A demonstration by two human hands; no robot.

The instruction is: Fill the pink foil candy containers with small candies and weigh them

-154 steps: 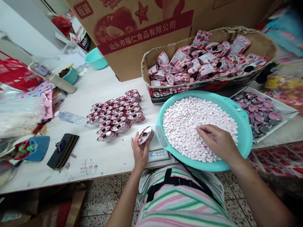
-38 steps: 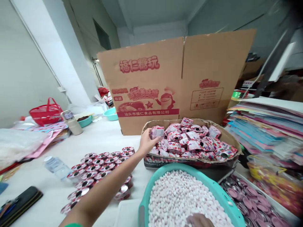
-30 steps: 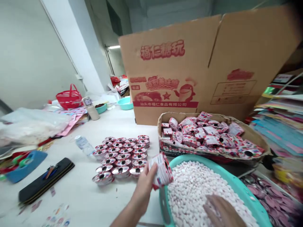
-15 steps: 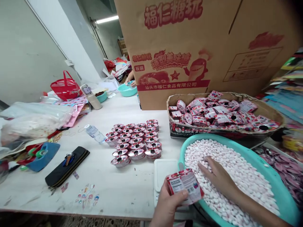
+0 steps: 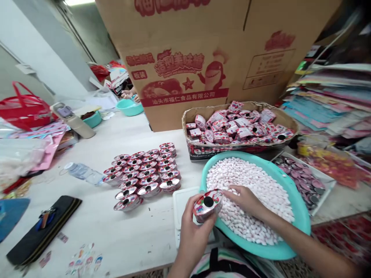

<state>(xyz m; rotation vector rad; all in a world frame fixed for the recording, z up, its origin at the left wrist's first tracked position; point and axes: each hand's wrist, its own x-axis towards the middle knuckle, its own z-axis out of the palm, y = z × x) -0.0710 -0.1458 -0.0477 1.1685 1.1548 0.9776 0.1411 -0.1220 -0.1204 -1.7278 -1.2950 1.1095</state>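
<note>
Fill step: left hand [image 5: 193, 231] grips the small red-and-silver round tin [image 5: 208, 204] hole-up at the teal plastic basin [image 5: 298, 208] rim, right hand [image 5: 246, 199] lies on the pink-white candy pellets [image 5: 255, 181] (grasp unclear), so the next move needs pellets aligned with that hole.

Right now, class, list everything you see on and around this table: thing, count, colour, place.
carton: one, brown, at the back
box: one, cardboard, before the carton
loose cans: many, pink, in the box
rowed cans: some two dozen, silver-pink, mid-table
basin: one, teal, near right
candies: many, pink-white, in the basin
lids: many, purple, far right
scale: one, white, left of the basin
bottle: one, clear, lying left
pouch: one, black, near left
basket: one, red, far left
left hand: holds one can
right hand: on the candies
</note>
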